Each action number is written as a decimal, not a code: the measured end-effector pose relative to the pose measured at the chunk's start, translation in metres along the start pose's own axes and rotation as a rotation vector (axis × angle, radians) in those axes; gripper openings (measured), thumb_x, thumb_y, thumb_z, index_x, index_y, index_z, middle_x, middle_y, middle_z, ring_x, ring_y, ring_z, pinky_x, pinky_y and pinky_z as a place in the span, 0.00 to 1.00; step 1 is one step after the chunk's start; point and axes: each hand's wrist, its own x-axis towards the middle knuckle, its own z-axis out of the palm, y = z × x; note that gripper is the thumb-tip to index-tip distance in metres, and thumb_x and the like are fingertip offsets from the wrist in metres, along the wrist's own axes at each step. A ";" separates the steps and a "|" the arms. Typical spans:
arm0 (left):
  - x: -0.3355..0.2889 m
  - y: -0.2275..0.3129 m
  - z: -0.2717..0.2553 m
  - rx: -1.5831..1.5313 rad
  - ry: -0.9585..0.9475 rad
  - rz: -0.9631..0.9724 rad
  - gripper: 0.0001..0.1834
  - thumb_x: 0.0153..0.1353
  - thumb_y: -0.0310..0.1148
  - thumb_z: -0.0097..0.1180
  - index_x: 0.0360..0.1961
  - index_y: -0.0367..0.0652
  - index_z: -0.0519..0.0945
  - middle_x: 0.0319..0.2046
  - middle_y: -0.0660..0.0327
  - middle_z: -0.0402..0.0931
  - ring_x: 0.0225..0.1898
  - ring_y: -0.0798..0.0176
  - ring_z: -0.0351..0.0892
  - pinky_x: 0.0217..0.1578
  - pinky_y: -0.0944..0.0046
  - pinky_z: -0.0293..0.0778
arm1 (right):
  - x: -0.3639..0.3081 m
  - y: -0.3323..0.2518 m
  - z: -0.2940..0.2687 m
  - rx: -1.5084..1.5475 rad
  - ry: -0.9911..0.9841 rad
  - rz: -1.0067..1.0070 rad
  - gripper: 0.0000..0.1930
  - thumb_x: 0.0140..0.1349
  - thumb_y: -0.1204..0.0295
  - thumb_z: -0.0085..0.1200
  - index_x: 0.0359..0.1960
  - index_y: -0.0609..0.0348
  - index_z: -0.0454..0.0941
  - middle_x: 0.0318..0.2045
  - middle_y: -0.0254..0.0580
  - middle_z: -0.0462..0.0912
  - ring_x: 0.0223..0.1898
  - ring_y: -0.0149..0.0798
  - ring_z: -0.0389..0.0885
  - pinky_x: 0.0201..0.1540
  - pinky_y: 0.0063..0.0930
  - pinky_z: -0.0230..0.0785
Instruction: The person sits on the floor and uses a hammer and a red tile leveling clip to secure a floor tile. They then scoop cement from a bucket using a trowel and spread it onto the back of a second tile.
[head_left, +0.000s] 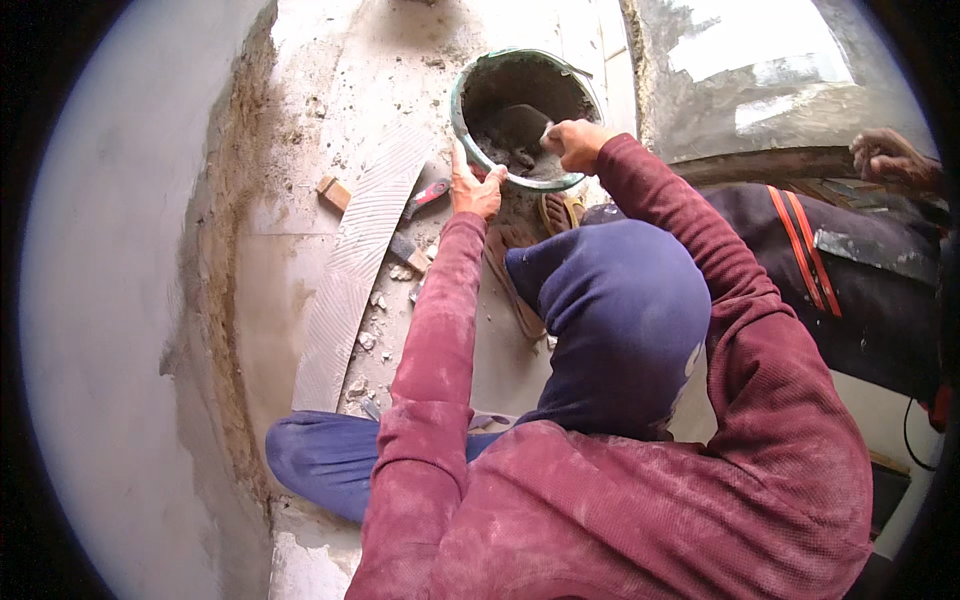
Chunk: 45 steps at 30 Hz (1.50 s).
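Note:
My left hand (pixel 477 190) is closed on the near-left rim of a round bucket (pixel 457 105) with a greenish edge. Inside, grey mortar (pixel 500 150) coats the wall and lies at the bottom. My right hand (pixel 578 145) grips a trowel at the bucket's right side; its grey blade (pixel 522 124) is down in the mortar. Left of my left forearm lies a long, narrow strip (pixel 355 260) with ridged, combed mortar on its upper face. A red-and-black-handled tool (pixel 428 197) rests between strip and bucket.
Wooden pieces (pixel 334 192) stick out beside the strip, and rubble (pixel 365 340) lies along its right edge. My raised blue-clad knee (pixel 620 320) stands between my arms. At right are another person's hand (pixel 890 160) and dark, red-striped trousers (pixel 830 260). A rough wall (pixel 120 300) runs along the left.

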 end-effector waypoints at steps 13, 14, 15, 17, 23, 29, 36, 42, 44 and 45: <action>-0.002 -0.004 0.013 0.300 0.211 0.094 0.34 0.54 0.35 0.68 0.55 0.37 0.61 0.47 0.44 0.71 0.49 0.49 0.74 0.53 0.52 0.69 | -0.042 -0.016 -0.023 -0.236 0.108 0.186 0.15 0.55 0.70 0.50 0.42 0.60 0.81 0.41 0.56 0.83 0.48 0.53 0.83 0.50 0.45 0.75; -0.002 -0.005 0.012 0.352 0.214 0.082 0.33 0.54 0.35 0.68 0.54 0.37 0.62 0.47 0.43 0.70 0.49 0.49 0.73 0.54 0.52 0.68 | -0.025 -0.016 -0.017 -0.219 0.097 0.284 0.17 0.55 0.69 0.49 0.45 0.61 0.81 0.44 0.56 0.83 0.51 0.53 0.82 0.52 0.44 0.75; -0.002 -0.005 0.011 0.305 0.210 0.118 0.33 0.54 0.35 0.68 0.53 0.37 0.62 0.47 0.43 0.70 0.49 0.49 0.73 0.54 0.52 0.68 | -0.008 -0.015 -0.011 -0.254 0.021 0.220 0.19 0.55 0.68 0.50 0.47 0.60 0.81 0.46 0.56 0.83 0.52 0.53 0.82 0.53 0.44 0.75; -0.001 -0.007 0.010 0.214 0.183 0.173 0.32 0.54 0.35 0.68 0.52 0.37 0.61 0.45 0.44 0.70 0.48 0.48 0.73 0.53 0.52 0.68 | 0.005 -0.005 0.002 -0.173 -0.010 0.164 0.11 0.52 0.73 0.49 0.38 0.59 0.76 0.37 0.58 0.83 0.42 0.57 0.83 0.42 0.47 0.76; 0.001 -0.014 0.013 0.217 0.168 0.058 0.32 0.54 0.34 0.68 0.51 0.37 0.60 0.44 0.44 0.70 0.47 0.48 0.73 0.53 0.52 0.67 | -0.015 -0.007 0.032 -0.147 -0.041 0.115 0.14 0.49 0.71 0.57 0.39 0.57 0.75 0.34 0.59 0.83 0.40 0.58 0.84 0.42 0.51 0.74; 0.005 -0.016 0.012 0.220 0.178 0.146 0.35 0.52 0.36 0.70 0.54 0.36 0.61 0.46 0.43 0.70 0.50 0.47 0.72 0.55 0.53 0.67 | -0.077 -0.012 0.026 -0.125 0.013 0.001 0.17 0.51 0.67 0.62 0.42 0.58 0.75 0.38 0.59 0.83 0.41 0.62 0.83 0.40 0.51 0.75; -0.001 -0.014 0.006 0.283 0.170 0.145 0.31 0.54 0.38 0.69 0.51 0.38 0.64 0.44 0.47 0.70 0.48 0.48 0.71 0.54 0.54 0.67 | -0.078 0.000 0.056 -0.035 0.176 0.159 0.16 0.54 0.66 0.57 0.43 0.54 0.70 0.35 0.55 0.83 0.41 0.61 0.83 0.42 0.54 0.73; -0.007 -0.010 -0.001 0.437 0.182 0.244 0.30 0.55 0.46 0.67 0.49 0.34 0.72 0.46 0.44 0.73 0.49 0.47 0.74 0.53 0.54 0.69 | -0.061 0.008 0.041 -0.106 0.074 -0.083 0.20 0.56 0.62 0.56 0.49 0.56 0.70 0.34 0.58 0.82 0.40 0.62 0.81 0.44 0.54 0.72; -0.012 0.002 -0.013 0.480 0.093 0.214 0.30 0.56 0.48 0.67 0.48 0.34 0.74 0.45 0.45 0.75 0.47 0.49 0.75 0.51 0.54 0.70 | -0.068 0.015 0.026 -0.067 -0.015 -0.087 0.25 0.58 0.58 0.56 0.54 0.57 0.71 0.38 0.57 0.83 0.42 0.60 0.82 0.45 0.49 0.73; -0.014 0.011 -0.023 0.491 0.018 0.164 0.29 0.56 0.48 0.66 0.47 0.34 0.74 0.44 0.46 0.76 0.45 0.51 0.76 0.50 0.55 0.71 | -0.071 0.022 0.015 -0.012 -0.057 -0.069 0.28 0.58 0.55 0.57 0.57 0.57 0.71 0.41 0.56 0.83 0.44 0.58 0.83 0.47 0.46 0.74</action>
